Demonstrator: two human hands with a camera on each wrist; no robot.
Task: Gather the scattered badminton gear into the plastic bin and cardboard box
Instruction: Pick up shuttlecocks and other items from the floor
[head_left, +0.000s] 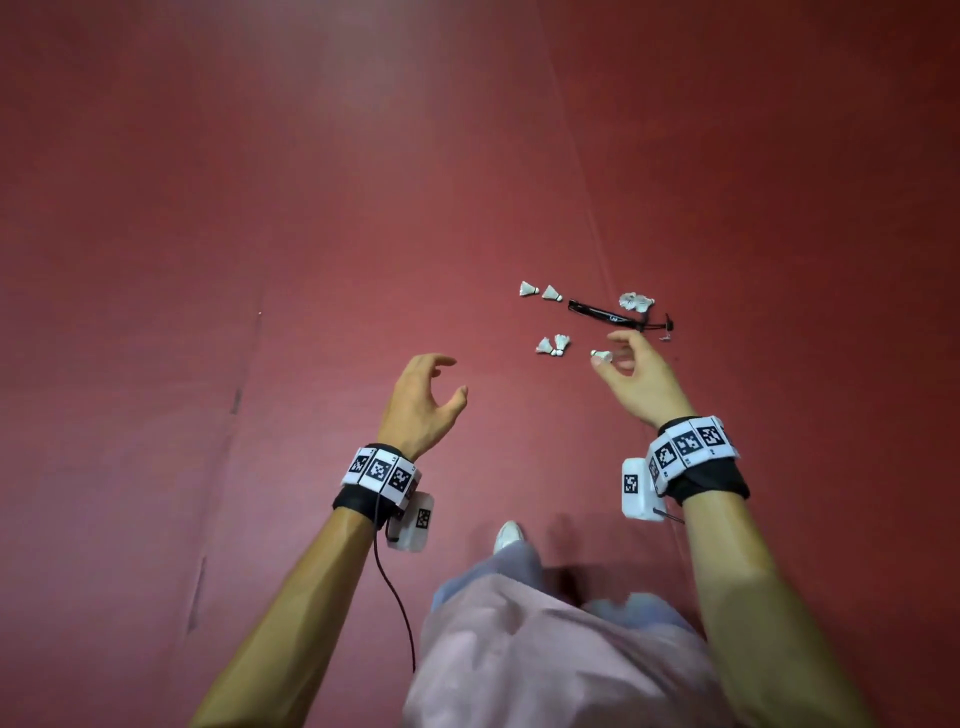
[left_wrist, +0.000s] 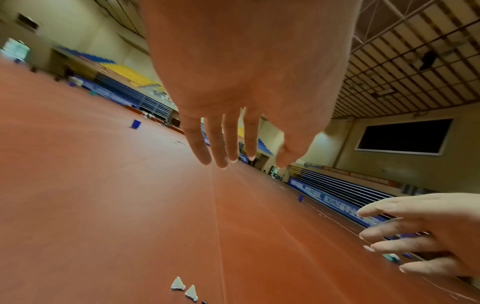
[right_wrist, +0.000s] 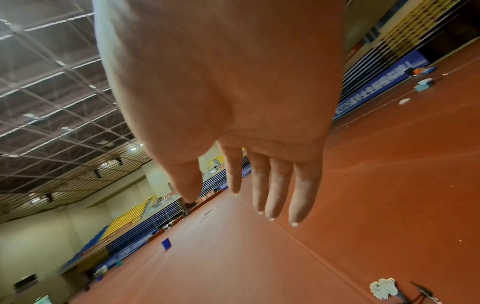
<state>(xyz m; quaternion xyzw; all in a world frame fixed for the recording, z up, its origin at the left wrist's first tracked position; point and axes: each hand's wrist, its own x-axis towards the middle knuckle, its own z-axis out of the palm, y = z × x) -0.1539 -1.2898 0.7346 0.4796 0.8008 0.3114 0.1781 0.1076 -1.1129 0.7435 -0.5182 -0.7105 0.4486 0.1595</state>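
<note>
Six shuttlecocks (head_left: 552, 294) and one black strap (head_left: 605, 314) on red floor (head_left: 260, 208), both hands (head_left: 423, 397) empty, fingers loose

Indoor sports hall: red court floor (head_left: 363, 208) under both hands, yellow-blue bleachers (left_wrist: 130, 74) and blue wall banners (left_wrist: 337, 201) beyond the fingers, truss ceiling (right_wrist: 52, 82) above, shuttlecocks (head_left: 540, 291) ahead.

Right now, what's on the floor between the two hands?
Nothing: in the head view, only bare red floor lies between the left hand and right hand; the shuttlecocks sit farther ahead.
</note>
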